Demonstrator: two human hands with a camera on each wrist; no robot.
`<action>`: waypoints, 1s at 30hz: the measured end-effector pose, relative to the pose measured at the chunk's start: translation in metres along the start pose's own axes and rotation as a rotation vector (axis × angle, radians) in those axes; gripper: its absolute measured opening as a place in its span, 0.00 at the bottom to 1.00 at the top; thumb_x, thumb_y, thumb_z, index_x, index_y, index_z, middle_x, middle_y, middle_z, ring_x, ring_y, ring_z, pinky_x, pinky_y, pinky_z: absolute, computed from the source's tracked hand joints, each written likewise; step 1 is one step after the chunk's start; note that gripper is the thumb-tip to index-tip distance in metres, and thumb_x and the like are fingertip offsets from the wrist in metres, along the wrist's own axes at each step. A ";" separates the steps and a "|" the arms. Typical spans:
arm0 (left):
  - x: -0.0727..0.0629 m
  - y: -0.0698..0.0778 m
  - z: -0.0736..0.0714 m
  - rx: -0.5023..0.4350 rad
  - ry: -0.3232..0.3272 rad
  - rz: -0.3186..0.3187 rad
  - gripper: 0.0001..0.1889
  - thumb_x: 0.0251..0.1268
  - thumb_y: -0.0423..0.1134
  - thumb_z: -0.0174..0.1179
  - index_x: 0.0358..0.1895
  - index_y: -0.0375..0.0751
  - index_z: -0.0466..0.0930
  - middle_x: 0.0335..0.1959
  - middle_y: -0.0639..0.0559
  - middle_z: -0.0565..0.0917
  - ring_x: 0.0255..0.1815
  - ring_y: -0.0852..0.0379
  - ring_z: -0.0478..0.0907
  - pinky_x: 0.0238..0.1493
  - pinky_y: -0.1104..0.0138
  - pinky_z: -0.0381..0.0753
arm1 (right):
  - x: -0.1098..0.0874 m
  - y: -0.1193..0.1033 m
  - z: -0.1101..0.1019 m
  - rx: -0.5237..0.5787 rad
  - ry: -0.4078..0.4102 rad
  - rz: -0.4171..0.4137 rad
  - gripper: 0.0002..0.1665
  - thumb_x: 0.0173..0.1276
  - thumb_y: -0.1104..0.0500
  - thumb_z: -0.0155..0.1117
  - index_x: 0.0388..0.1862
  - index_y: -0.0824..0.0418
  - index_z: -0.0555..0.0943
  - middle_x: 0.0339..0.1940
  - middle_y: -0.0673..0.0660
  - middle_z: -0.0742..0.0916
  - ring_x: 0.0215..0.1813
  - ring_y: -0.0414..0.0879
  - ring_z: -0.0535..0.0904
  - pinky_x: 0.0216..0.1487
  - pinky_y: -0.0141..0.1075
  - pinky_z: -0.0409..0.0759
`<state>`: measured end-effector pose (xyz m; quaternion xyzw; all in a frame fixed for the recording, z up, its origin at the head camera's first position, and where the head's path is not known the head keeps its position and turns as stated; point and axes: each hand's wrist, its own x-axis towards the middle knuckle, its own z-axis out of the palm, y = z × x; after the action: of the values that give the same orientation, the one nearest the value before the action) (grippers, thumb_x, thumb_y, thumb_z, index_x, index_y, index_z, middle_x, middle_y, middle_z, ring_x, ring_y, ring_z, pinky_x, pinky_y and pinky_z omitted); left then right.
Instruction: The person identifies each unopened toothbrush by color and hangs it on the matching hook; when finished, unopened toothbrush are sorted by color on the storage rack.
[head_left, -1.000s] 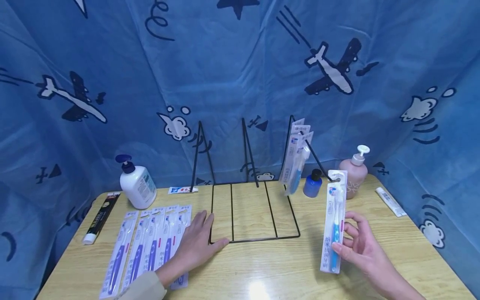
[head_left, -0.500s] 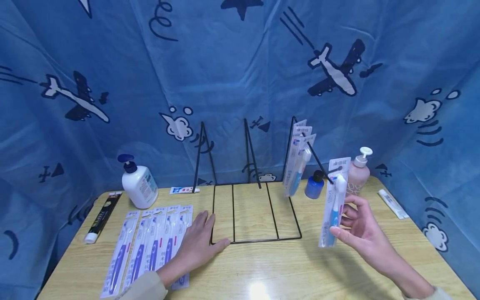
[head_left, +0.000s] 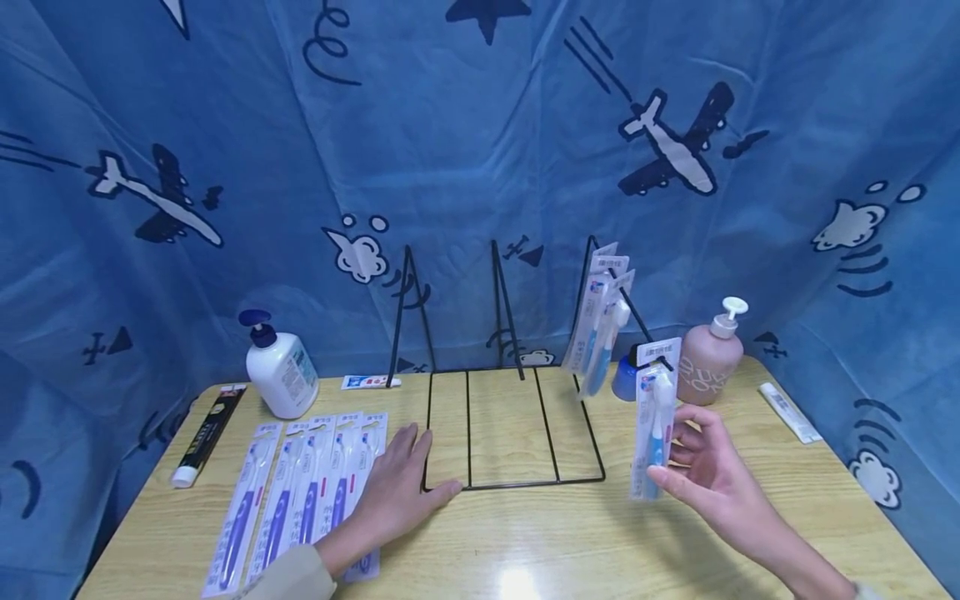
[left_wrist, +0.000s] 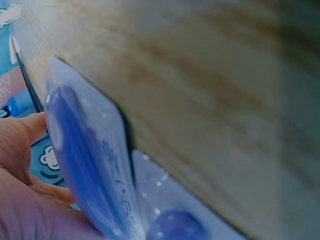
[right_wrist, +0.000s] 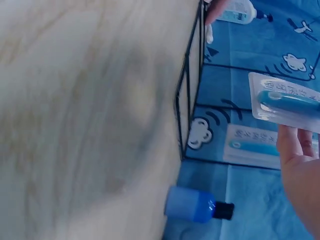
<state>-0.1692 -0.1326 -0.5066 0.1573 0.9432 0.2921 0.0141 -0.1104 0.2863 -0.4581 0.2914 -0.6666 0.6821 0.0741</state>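
Observation:
My right hand (head_left: 708,479) pinches a blue toothbrush in a clear-and-white blister pack (head_left: 654,429), held upright. The end of the rightmost prong of a black wire rack (head_left: 513,485) shows at the pack's top hole. Further back on that prong hang several blue toothbrush packs (head_left: 592,333). In the right wrist view, the held pack's lower end (right_wrist: 285,102) sticks out past the fingers. My left hand (head_left: 393,492) lies with straight fingers at the rack's front left corner. Beside and partly under it are several purple toothbrush packs (head_left: 281,508); one pack (left_wrist: 85,150) looms close in the left wrist view.
A white pump bottle (head_left: 283,375) and a black toothpaste tube (head_left: 208,437) stand or lie at left. Behind the rack's left prong lies a small toothpaste tube (head_left: 371,382). At right are a blue bottle (head_left: 625,379), a pink pump bottle (head_left: 711,362) and a white tube (head_left: 790,412).
My right hand has raised the blue toothbrush pack and moved it slightly left and back, onto the prong's end. The left hand stays in place.

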 end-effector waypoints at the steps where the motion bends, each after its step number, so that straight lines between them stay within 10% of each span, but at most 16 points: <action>1: 0.000 0.001 -0.001 0.001 -0.005 -0.009 0.49 0.73 0.60 0.70 0.81 0.25 0.64 0.83 0.24 0.59 0.85 0.26 0.52 0.80 0.30 0.54 | 0.001 0.001 0.002 -0.004 0.000 0.011 0.42 0.71 0.89 0.53 0.75 0.61 0.60 0.60 0.56 0.86 0.57 0.46 0.87 0.53 0.37 0.88; 30: 0.000 0.001 -0.004 -0.005 -0.009 -0.004 0.49 0.72 0.60 0.72 0.80 0.25 0.66 0.83 0.24 0.60 0.84 0.26 0.54 0.79 0.30 0.57 | 0.120 0.063 0.004 -0.149 0.229 0.104 0.29 0.80 0.72 0.64 0.73 0.66 0.64 0.62 0.58 0.85 0.55 0.45 0.82 0.51 0.32 0.84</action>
<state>-0.1691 -0.1339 -0.5031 0.1565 0.9428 0.2939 0.0192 -0.2383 0.2418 -0.4529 0.1705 -0.7166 0.6626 0.1357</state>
